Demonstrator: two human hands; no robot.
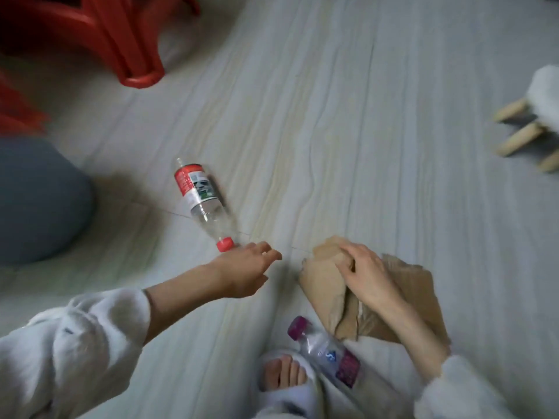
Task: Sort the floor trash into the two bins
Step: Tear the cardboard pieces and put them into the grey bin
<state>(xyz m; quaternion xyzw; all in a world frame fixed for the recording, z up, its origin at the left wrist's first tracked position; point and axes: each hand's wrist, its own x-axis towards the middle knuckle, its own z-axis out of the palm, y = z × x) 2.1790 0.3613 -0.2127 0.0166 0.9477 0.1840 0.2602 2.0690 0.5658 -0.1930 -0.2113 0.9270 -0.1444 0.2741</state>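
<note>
- Pale streaked floor (348, 122) is stretching out; red stool (99, 34) is standing far left.
- Left hand (245, 272), fingers relaxed, is reaching beside red-capped bottle (201, 201).
- Right hand (367, 275) is gripping brown paper (326, 282); purple-capped bottle (325, 350) is lying near the foot (284, 371).

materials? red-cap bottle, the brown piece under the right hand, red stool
Red-cap bottle: clear thin plastic, glossy; floor shows through, printed label wrap.
Brown piece: likely corrugated cardboard, matte, with torn ragged edges and creases.
Red stool: looks like moulded plastic, smooth with a slight sheen.
</note>
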